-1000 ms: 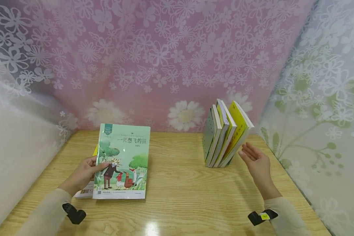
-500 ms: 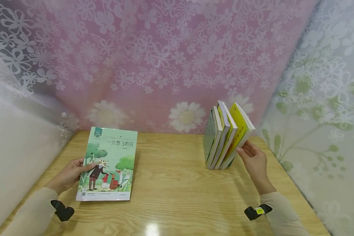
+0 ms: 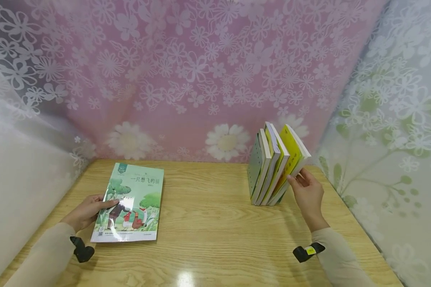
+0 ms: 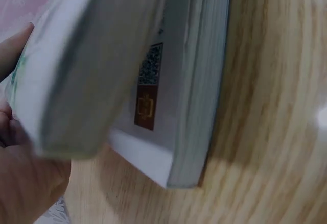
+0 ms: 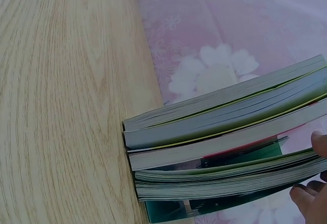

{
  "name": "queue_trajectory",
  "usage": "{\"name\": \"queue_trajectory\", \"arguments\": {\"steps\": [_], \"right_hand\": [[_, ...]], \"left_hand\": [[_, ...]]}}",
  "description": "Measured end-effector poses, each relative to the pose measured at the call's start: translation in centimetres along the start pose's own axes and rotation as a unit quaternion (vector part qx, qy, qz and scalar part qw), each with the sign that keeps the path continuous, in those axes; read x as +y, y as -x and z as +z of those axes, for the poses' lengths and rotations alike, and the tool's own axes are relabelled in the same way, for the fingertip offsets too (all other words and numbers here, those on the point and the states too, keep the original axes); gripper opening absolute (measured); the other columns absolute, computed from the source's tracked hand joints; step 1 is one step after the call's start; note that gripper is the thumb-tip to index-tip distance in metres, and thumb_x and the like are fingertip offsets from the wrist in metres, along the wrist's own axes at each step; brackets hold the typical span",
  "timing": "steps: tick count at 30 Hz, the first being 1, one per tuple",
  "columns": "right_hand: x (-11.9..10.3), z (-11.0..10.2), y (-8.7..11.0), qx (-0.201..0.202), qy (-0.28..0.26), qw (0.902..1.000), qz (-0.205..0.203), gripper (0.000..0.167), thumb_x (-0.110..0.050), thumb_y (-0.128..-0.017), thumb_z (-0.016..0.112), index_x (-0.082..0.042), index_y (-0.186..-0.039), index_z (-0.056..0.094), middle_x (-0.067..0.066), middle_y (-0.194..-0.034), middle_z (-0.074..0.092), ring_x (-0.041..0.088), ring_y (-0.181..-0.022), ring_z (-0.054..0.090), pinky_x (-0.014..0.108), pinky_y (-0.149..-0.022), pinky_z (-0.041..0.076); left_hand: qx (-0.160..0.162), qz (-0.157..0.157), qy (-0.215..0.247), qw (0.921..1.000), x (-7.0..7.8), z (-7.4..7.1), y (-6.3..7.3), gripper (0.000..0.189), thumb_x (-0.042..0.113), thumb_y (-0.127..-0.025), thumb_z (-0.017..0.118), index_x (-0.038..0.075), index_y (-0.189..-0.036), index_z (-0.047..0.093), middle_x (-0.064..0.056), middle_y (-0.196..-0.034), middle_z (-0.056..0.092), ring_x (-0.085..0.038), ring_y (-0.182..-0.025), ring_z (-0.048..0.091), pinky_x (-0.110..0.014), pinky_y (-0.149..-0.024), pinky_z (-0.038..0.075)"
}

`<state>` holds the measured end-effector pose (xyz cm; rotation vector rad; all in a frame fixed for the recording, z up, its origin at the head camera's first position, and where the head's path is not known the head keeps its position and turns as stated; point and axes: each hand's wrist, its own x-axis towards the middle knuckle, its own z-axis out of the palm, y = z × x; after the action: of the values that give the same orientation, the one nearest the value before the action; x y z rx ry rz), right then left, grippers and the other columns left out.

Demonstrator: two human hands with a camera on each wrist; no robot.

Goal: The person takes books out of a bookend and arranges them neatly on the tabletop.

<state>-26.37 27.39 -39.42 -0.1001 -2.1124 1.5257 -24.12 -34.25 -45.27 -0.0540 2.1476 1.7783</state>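
My left hand (image 3: 87,211) pinches a green picture-cover book (image 3: 134,203) by its left edge, thumb on the front. In the left wrist view this book (image 4: 97,71) slants over a thicker book (image 4: 196,106) with a QR code, which lies on the table and is hidden in the head view. At right, several books stand in a leaning row. My right hand (image 3: 307,195) holds the outermost, yellow-covered book (image 3: 290,149) at its page edge. The right wrist view has the thumb on one side of that book (image 5: 230,180) and curled fingers on the other.
A grey-green panel (image 3: 255,175) with a line of dots stands at the row's left end. Behind the wooden table (image 3: 208,239) hangs a pink flowered curtain (image 3: 186,87). Pale sheets (image 3: 388,151) hang at both sides.
The green book has moved left and come lower, covering the book beneath it. My right hand has moved from beside the row onto the yellow book.
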Motion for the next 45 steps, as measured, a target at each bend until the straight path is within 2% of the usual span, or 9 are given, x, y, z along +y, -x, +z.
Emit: {"name": "queue_trajectory", "arguments": {"steps": [3, 7, 12, 16, 22, 29, 38, 42, 45], "right_hand": [[0.0, 0.2, -0.3, 0.009, -0.014, 0.9999, 0.000, 0.052, -0.007, -0.086, 0.071, -0.001, -0.134, 0.054, 0.018, -0.134, 0.055, 0.033, -0.118, 0.057, 0.009, -0.077, 0.049], [0.2, 0.4, -0.6, 0.016, -0.009, 0.9998, -0.008, 0.050, -0.003, -0.087, 0.069, 0.000, -0.134, 0.054, 0.019, -0.134, 0.055, 0.035, -0.117, 0.057, 0.010, -0.077, 0.049], [0.5, 0.4, -0.4, 0.034, 0.024, 0.9979, -0.050, 0.042, -0.002, -0.089, 0.065, 0.002, -0.130, 0.057, 0.020, -0.129, 0.058, 0.037, -0.111, 0.061, 0.008, -0.076, 0.048], [0.4, 0.3, -0.3, 0.059, 0.061, 0.9928, -0.084, 0.035, -0.002, -0.090, 0.064, 0.005, -0.124, 0.061, 0.020, -0.121, 0.063, 0.037, -0.103, 0.064, 0.005, -0.072, 0.047], [0.4, 0.2, -0.3, 0.078, 0.081, 0.9895, -0.090, 0.029, -0.004, -0.089, 0.064, 0.006, -0.117, 0.065, 0.021, -0.112, 0.067, 0.019, -0.094, 0.069, 0.005, -0.071, 0.047], [0.2, -0.2, 0.7, 0.075, 0.062, 0.9898, -0.104, 0.028, 0.000, -0.087, 0.065, 0.009, -0.114, 0.066, 0.025, -0.109, 0.067, -0.019, -0.080, 0.056, 0.005, -0.069, 0.047], [-0.3, -1.3, 1.9, 0.058, 0.065, 0.9928, -0.082, 0.028, -0.002, -0.087, 0.066, 0.008, -0.113, 0.067, 0.024, -0.107, 0.068, -0.006, -0.080, 0.065, 0.006, -0.067, 0.049], [-0.1, -1.5, 2.2, 0.050, 0.072, 0.9924, -0.086, 0.031, 0.001, -0.087, 0.064, 0.009, -0.117, 0.064, 0.025, -0.109, 0.067, -0.014, -0.080, 0.059, 0.005, -0.069, 0.048], [0.1, -1.2, 2.2, 0.045, 0.080, 0.9926, -0.080, 0.033, 0.002, -0.087, 0.063, 0.008, -0.120, 0.062, 0.025, -0.112, 0.066, 0.000, -0.087, 0.065, 0.004, -0.070, 0.047]], "left_hand": [[0.018, -0.015, -0.037, 0.9990, 0.0, 0.1, -0.5, 0.053, 0.031, -0.096, 0.060, -0.007, -0.129, 0.046, -0.004, -0.089, 0.061, -0.005, -0.062, 0.050, -0.029, -0.067, 0.050], [0.031, -0.020, -0.061, 0.9975, -0.1, 0.3, -1.0, 0.073, 0.030, -0.096, 0.060, -0.018, -0.140, 0.027, -0.007, -0.092, 0.065, -0.004, -0.062, 0.053, -0.029, -0.067, 0.052], [0.048, -0.028, -0.056, 0.9969, -0.4, 0.7, -1.1, 0.064, 0.028, -0.096, 0.061, -0.016, -0.137, 0.037, 0.001, -0.094, 0.068, -0.013, -0.081, 0.066, -0.034, -0.072, 0.056], [0.065, -0.032, -0.099, 0.9924, -0.1, 0.9, -1.1, 0.074, 0.032, -0.097, 0.058, -0.017, -0.142, 0.027, -0.020, -0.114, 0.063, -0.023, -0.098, 0.062, -0.039, -0.082, 0.053], [0.086, -0.060, -0.141, 0.9844, 0.4, 1.0, -1.1, 0.090, 0.041, -0.096, 0.056, -0.017, -0.146, 0.009, -0.038, -0.146, 0.021, -0.053, -0.133, 0.024, -0.063, -0.103, 0.032], [0.144, -0.060, -0.169, 0.9732, 0.1, 1.2, -0.5, 0.094, 0.049, -0.091, 0.061, -0.013, -0.147, 0.017, -0.037, -0.148, 0.019, -0.053, -0.135, 0.020, -0.061, -0.108, 0.025], [0.196, -0.039, -0.224, 0.9540, -0.8, 2.5, 0.5, 0.088, 0.053, -0.088, 0.062, -0.013, -0.140, 0.036, -0.036, -0.142, 0.034, -0.053, -0.128, 0.033, -0.060, -0.101, 0.035], [0.203, -0.046, -0.228, 0.9511, -1.1, 2.8, 0.3, 0.090, 0.056, -0.088, 0.060, -0.012, -0.141, 0.034, -0.036, -0.143, 0.031, -0.054, -0.130, 0.028, -0.061, -0.104, 0.031], [0.204, -0.056, -0.219, 0.9525, -1.2, 2.8, 0.1, 0.092, 0.057, -0.088, 0.060, -0.011, -0.143, 0.032, -0.036, -0.145, 0.028, -0.053, -0.132, 0.026, -0.061, -0.105, 0.029]]}}
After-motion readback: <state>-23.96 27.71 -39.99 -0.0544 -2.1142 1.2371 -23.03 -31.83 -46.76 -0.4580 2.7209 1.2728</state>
